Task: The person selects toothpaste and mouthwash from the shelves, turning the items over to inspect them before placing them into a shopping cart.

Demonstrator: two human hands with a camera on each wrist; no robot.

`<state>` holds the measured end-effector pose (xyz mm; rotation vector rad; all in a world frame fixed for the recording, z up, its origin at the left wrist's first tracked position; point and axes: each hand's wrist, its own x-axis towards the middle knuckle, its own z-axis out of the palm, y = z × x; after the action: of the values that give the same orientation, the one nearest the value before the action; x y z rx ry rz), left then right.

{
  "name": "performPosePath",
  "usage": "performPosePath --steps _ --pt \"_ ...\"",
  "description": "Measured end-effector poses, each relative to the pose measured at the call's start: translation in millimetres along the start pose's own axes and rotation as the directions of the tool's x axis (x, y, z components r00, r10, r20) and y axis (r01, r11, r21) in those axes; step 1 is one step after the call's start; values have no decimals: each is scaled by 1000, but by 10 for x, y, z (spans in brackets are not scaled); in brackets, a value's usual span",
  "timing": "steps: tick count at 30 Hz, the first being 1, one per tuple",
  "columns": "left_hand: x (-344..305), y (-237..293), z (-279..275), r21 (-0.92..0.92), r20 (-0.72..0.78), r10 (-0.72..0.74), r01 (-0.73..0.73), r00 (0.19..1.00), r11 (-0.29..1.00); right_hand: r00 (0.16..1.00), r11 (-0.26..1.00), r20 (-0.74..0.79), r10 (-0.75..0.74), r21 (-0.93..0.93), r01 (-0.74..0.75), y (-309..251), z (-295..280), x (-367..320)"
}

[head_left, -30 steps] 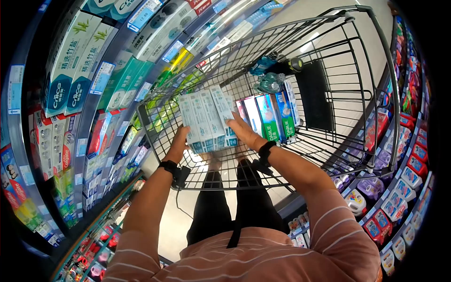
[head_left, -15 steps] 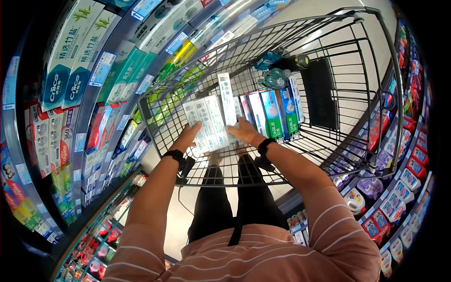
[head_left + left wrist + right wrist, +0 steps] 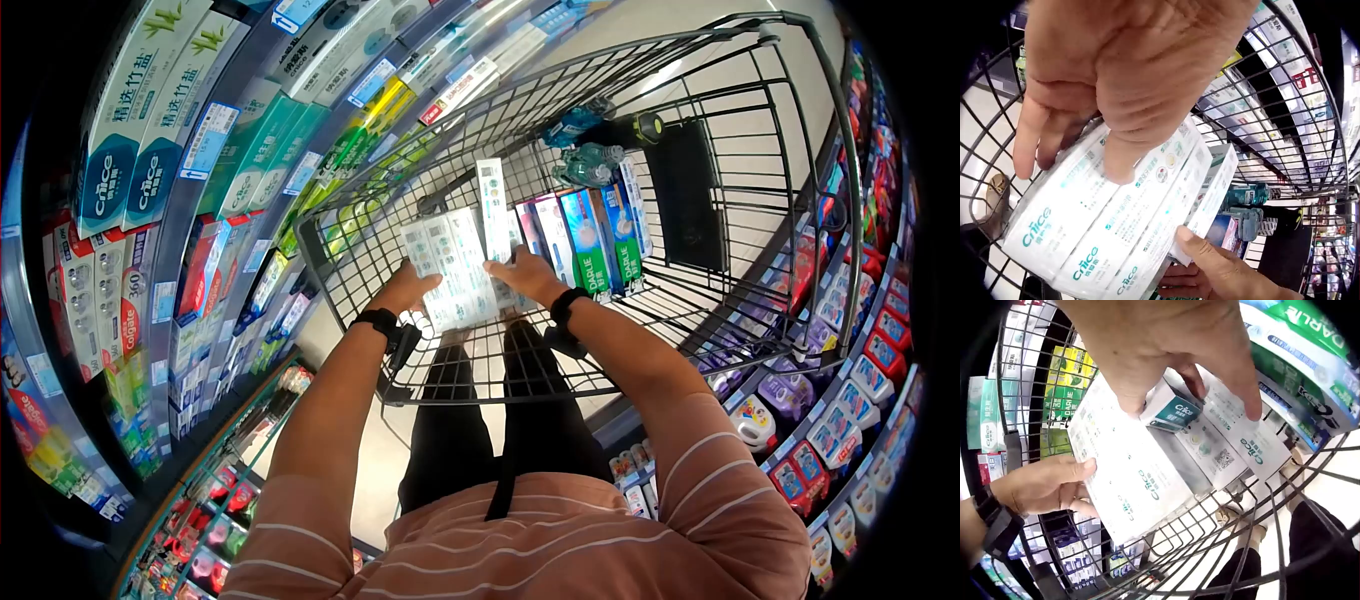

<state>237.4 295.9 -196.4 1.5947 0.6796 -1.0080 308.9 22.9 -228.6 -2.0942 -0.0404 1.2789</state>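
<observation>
My left hand [image 3: 405, 288] grips the outer side of a block of white Cnice toothpaste boxes [image 3: 445, 262] inside the cart, its thumb [image 3: 1121, 164] across their printed faces. The boxes lie side by side with teal lettering. My right hand [image 3: 525, 278] pinches a single toothpaste box [image 3: 492, 205] just right of the block. In the right wrist view that box shows its teal end flap [image 3: 1179, 414], tilted above the others. Another white toothpaste box [image 3: 1249, 440] lies under the right fingers, on the side away from the block.
The wire shopping cart [image 3: 850, 200] surrounds both hands. Inside it stand Darlie toothpaste packs [image 3: 585, 245], teal-green bottles [image 3: 588, 165] and a dark bottle [image 3: 640, 128]. Shelves of toothpaste [image 3: 160, 130] rise on the left; shelves of bottled goods [image 3: 790, 395] line the right.
The white boxes were bunched together. Now one is tilted up and separated from the block at the right hand. The block has tipped, showing its printed faces, and shifted slightly right.
</observation>
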Motion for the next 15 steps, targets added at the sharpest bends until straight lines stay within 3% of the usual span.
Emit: performPosePath --steps 2,6,8,12,15 --pt "28 86 10 -47 -52 -36 33 998 998 1000 1000 -8 3 -6 -3 -39 -1 -34" --pt "-41 292 46 -122 -282 23 -60 959 991 999 992 -46 -24 -123 18 -97 -83 -45" --pt "20 282 46 -31 -318 24 -35 948 999 993 983 -105 -51 -181 31 -130 -134 -86" --pt "33 268 46 10 -274 26 -24 961 1000 996 964 21 -88 -252 91 7 -292 -86" --pt "38 273 48 -7 -243 -14 13 970 1000 967 986 253 -5 -160 47 -161 -637 -311"
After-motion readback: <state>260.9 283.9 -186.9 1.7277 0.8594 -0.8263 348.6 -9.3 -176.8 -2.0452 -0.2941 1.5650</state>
